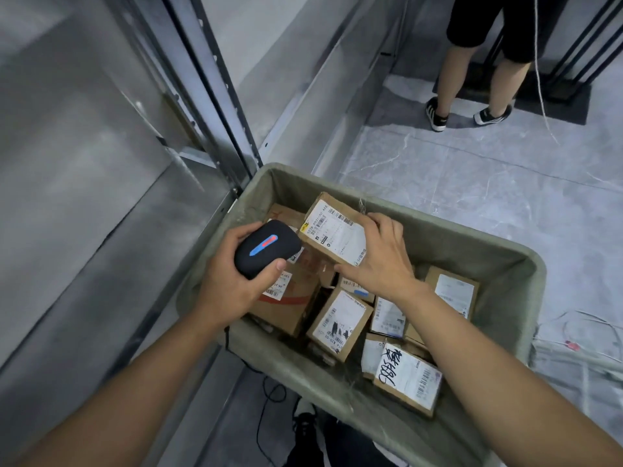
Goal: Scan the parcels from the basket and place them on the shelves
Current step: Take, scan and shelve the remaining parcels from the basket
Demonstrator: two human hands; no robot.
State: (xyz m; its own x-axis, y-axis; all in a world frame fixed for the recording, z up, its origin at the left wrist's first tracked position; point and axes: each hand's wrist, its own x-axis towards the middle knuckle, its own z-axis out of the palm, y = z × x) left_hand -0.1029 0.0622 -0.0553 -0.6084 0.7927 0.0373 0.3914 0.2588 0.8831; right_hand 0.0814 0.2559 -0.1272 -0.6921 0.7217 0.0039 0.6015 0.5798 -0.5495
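Note:
A grey-green basket [478, 244] in front of me holds several cardboard parcels with white labels. My left hand [232, 281] grips a black handheld scanner [268, 248] with a blue and red strip, its nose pointing at a raised parcel. My right hand [381, 254] holds that brown parcel [332, 227] by its right side, thumb under the near edge, label facing up, just above the others. Another labelled parcel [340, 320] lies below it in the basket.
Grey metal shelves [84, 203] with a steel upright [215, 96] stand to the left of the basket. Another person's legs [472, 79] stand at the back right on the marble floor. A black cable [266, 409] trails on the floor below.

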